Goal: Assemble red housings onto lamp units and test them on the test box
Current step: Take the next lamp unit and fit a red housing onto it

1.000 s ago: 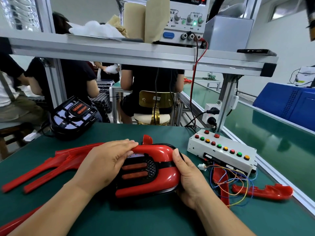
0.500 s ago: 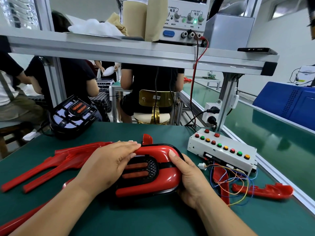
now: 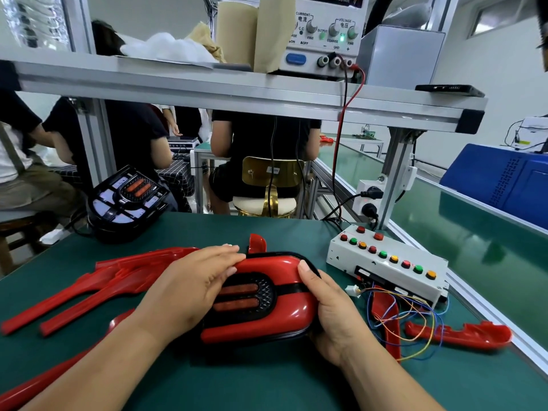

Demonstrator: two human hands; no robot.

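Note:
A glossy red housing (image 3: pixel 275 264) sits over a black lamp unit with two orange-red light bars (image 3: pixel 237 296) on the green mat in front of me. My left hand (image 3: pixel 192 283) lies over its left part, fingers pressing on the housing's top edge. My right hand (image 3: pixel 332 310) grips the right end, thumb on top of the red shell. The white test box (image 3: pixel 388 262) with its row of red, green and yellow buttons stands to the right, coloured wires (image 3: pixel 415 318) trailing from it. A bare black lamp unit (image 3: pixel 124 200) leans at the back left.
Several loose red housing pieces (image 3: pixel 98 286) lie to the left, and more red pieces (image 3: pixel 462 336) lie to the right under the wires. A shelf (image 3: pixel 237 93) overhead carries a power supply (image 3: pixel 323 31). People sit beyond the bench. A green conveyor (image 3: pixel 474 241) runs along the right.
My hands have shifted only slightly on the housing: my right thumb has crept up onto the shell's top. The assembly stays in place.

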